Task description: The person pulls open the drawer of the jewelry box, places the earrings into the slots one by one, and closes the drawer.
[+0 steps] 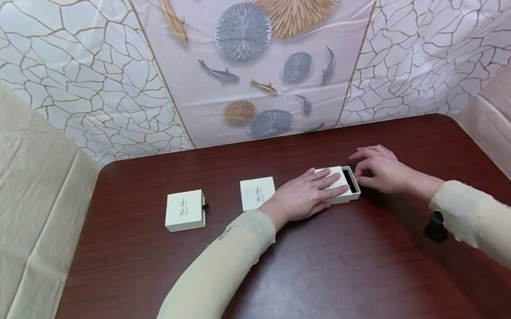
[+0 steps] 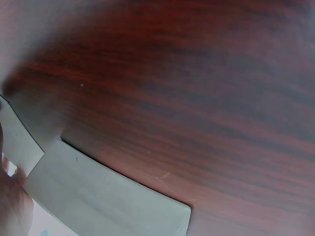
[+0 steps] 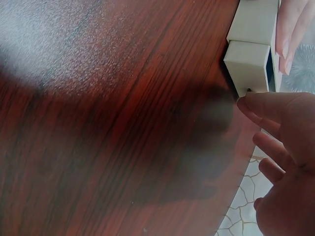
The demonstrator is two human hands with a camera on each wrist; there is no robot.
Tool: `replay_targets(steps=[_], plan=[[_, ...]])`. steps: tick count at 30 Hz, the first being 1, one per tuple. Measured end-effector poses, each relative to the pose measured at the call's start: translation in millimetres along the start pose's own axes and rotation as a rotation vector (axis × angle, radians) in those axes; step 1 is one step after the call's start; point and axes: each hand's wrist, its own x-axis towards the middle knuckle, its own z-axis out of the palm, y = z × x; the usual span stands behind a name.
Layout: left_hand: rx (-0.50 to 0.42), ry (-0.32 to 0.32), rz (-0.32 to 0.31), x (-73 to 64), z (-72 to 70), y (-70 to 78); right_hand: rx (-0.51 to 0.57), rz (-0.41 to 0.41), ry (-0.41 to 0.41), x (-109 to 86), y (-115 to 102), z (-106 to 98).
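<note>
Across the top of a small white drawer box [image 1: 339,199] lies my left hand [image 1: 300,196], its fingers spread and nearly straight. The inner drawer [image 3: 246,66] sticks out a little from the box's right end, with a dark lining visible in the gap. At that end, my right hand [image 1: 383,170] pinches a small dark pull tab [image 3: 249,90] between thumb and index finger; its other fingers are loosely bent. The tab is mostly hidden by the fingertips. In the left wrist view, the pale side of the box [image 2: 108,191] shows close up beside part of the left hand.
A second white box [image 1: 257,190] stands left of the left hand, partly covered by the wrist. Farther left is a third white box [image 1: 185,210] with a black tab on its right side. All stand on a dark red wooden table [image 1: 317,274] with a patterned curtain [image 1: 204,100] behind.
</note>
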Motion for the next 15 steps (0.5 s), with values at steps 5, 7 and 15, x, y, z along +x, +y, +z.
replay_targets(steps=[5,7,15], plan=[[0.006,0.002,-0.002,0.0,0.8,0.0,0.002,-0.031,0.023,2.8,-1.4,2.9],[0.012,0.005,-0.002,0.2,1.2,-0.2,0.01,-0.038,0.032,3.9,-2.3,4.0],[0.015,0.002,-0.001,-0.1,0.9,-0.1,0.019,-0.025,0.022,8.0,-7.3,5.4]])
